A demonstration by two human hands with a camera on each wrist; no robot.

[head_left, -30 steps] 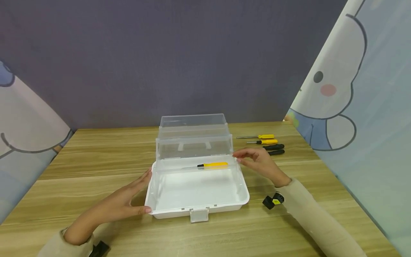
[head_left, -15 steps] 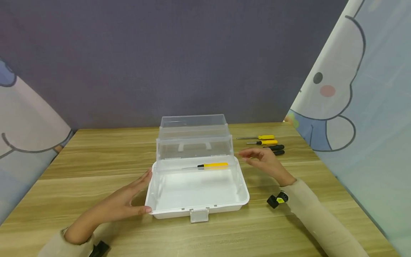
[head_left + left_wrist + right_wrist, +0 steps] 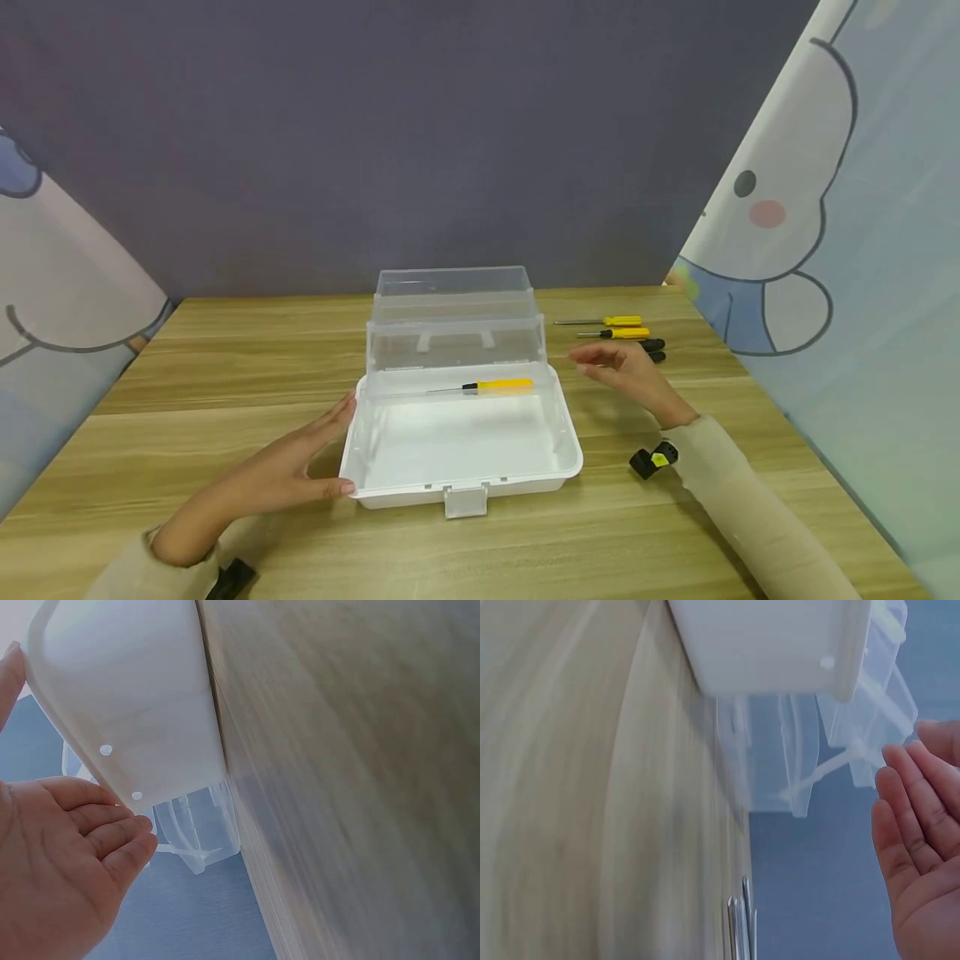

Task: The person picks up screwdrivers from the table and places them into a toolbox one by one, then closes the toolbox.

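Note:
A white toolbox [image 3: 465,446] with its clear tiered lid [image 3: 456,342] swung back lies in the middle of the table. Inside, along its rear, is a screwdriver with a yellow handle [image 3: 504,384]. My left hand [image 3: 288,471] touches the box's left side, thumb near the front corner and straight fingers farther back; the left wrist view shows the palm [image 3: 60,862] beside the white wall. My right hand [image 3: 628,377] hovers right of the box, apart from it, with relaxed fingers and nothing held. Close behind it lie black-handled tools [image 3: 654,345], partly hidden by the hand.
Two more yellow-handled screwdrivers, one at the back [image 3: 621,321] and one just in front of it [image 3: 628,333], lie right of the lid. A clear latch [image 3: 466,502] hangs at the box's front. A dark partition [image 3: 450,142] stands behind the wooden table [image 3: 225,358].
My right hand has left the box's right rim and moved a little to the right, toward the black-handled tools. The left hand and the box have stayed in place.

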